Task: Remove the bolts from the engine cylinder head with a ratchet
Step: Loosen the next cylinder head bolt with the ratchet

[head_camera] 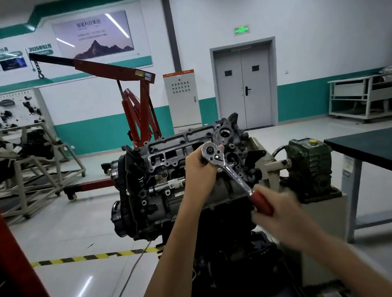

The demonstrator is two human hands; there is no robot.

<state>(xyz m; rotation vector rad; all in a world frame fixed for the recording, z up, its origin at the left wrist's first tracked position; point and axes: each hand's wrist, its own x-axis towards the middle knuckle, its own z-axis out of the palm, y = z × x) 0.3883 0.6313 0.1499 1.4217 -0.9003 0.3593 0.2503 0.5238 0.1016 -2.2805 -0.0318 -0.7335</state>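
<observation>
White-and-teal workshop walls, a grey double door and a red engine hoist (pixel 134 95) stand behind the engine (pixel 156 187), which sits on a stand in mid-floor with its cylinder head (pixel 167 151) tilted toward the camera. The ratchet (pixel 236 177) lies across the head's right end. Its chrome drive end is cupped by the left hand (pixel 198 169), fingers curled round it and the thumb tip over the top. The right hand (pixel 278 211) is wrapped round the red handle and is blurred, which I read as a swing under way.

The step in hand looks like loosening one bolt near that end; the bolt and socket are hidden under the ratchet and the left hand. Next, the socket must stay square on the bolt while the handle is swung through repeated strokes, then the loose bolt lifted out.

No tray or bin for removed bolts shows. A wheeled rack (pixel 352 97) by the far right wall holds parts too dim to name, and a dark worktop (pixel 372 144) sits to the right.
</observation>
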